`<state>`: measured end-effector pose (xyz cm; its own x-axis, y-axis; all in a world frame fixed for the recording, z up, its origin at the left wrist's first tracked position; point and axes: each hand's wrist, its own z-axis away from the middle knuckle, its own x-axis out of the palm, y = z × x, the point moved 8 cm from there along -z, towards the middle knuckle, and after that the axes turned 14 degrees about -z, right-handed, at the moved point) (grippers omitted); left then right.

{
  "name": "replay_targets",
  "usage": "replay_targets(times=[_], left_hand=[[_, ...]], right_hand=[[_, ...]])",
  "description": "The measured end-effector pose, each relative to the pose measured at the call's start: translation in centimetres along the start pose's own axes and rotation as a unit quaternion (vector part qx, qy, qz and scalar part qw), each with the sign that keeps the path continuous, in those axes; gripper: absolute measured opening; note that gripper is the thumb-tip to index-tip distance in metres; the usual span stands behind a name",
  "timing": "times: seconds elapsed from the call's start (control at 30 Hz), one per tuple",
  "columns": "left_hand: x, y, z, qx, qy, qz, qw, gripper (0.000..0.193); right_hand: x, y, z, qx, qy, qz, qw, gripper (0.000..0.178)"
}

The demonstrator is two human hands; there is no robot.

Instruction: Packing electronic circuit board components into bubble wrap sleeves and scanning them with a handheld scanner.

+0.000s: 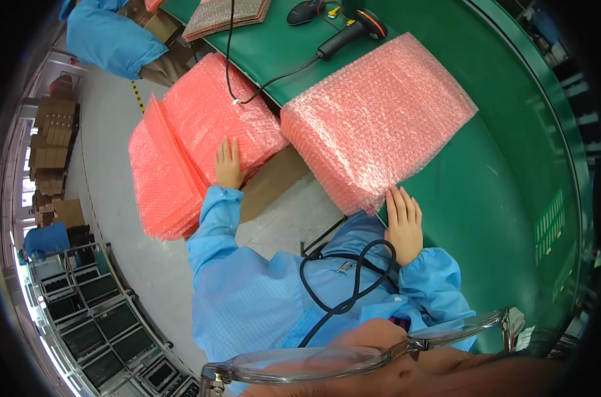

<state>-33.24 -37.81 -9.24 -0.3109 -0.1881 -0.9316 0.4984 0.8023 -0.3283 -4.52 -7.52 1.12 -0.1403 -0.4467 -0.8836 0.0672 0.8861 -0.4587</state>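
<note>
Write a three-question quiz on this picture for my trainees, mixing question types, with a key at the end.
1. Multiple choice: where is the handheld scanner?
A. On the floor
B. On the green table
C. In the right hand
2. True or false: the right hand is gripping the mouse.
3. Short answer: which hand rests on the pink bubble-wrap pile left of the table?

Key:
1. B
2. False; it is open, at the near corner of the pink stack on the table.
3. The left hand
</note>
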Motion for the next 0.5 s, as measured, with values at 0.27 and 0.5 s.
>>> replay_targets(times=[0.27,0.5], left_hand=[[-0.9,-6.3,-2.8,0.022,0.032,0.138,0.990,0.070],[-8.5,-14.8,-2.5,-0.133,0.058,0.276,0.950,0.049]], right_hand=[[-0.2,0.2,0.5,-0.011,0.027,-0.028,0.999,0.071],[-0.4,0.2,0.6,-0.024,0.042,-0.032,0.998,0.068]])
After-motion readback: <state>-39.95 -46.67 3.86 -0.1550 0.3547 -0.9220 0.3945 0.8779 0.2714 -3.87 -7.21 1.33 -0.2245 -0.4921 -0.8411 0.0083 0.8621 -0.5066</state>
